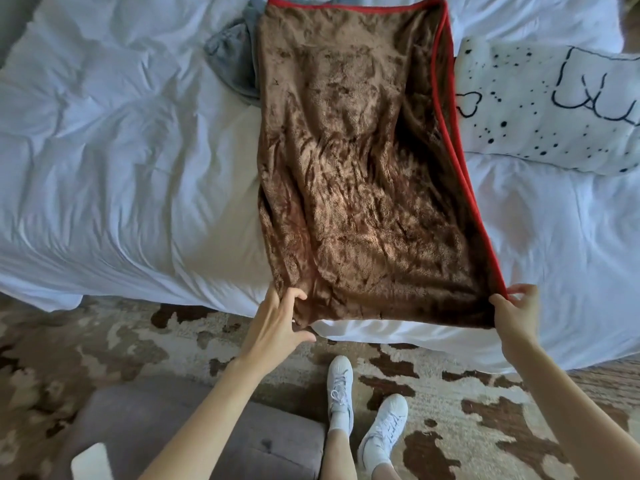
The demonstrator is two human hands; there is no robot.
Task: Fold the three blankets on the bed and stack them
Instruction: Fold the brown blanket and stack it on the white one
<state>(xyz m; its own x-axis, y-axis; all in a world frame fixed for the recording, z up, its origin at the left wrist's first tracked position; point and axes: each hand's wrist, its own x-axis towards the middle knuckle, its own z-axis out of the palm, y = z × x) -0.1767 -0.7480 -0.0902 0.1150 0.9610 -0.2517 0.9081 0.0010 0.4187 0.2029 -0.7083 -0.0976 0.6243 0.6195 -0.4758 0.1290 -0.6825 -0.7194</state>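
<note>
The bed (121,150) in front of you fills most of the view, covered in a rumpled white duvet, and below it a patchy brown and cream rug (467,393) covers the floor you stand on. The brown blanket (363,185) lies lengthwise down the middle of the bed in a long narrow strip, running from the far side to the near edge, with its red edge (460,161) along the far end and down the right side. On the right of the bed, just beside that red edge, lies the white blanket (540,109) with black spots and line drawings. A grey padded seat (194,431) stands on the rug at your lower left. The grey blanket (232,57) is bunched at the far side of the bed, partly under the brown blanket's left side. Your left hand (277,320) has its fingers curled round the near left corner of the brown blanket. Your right hand (517,310) pinches the near right corner, where the red edge ends, and holds it a little off the duvet. Your white shoes (340,386) stand on the rug between your arms.
</note>
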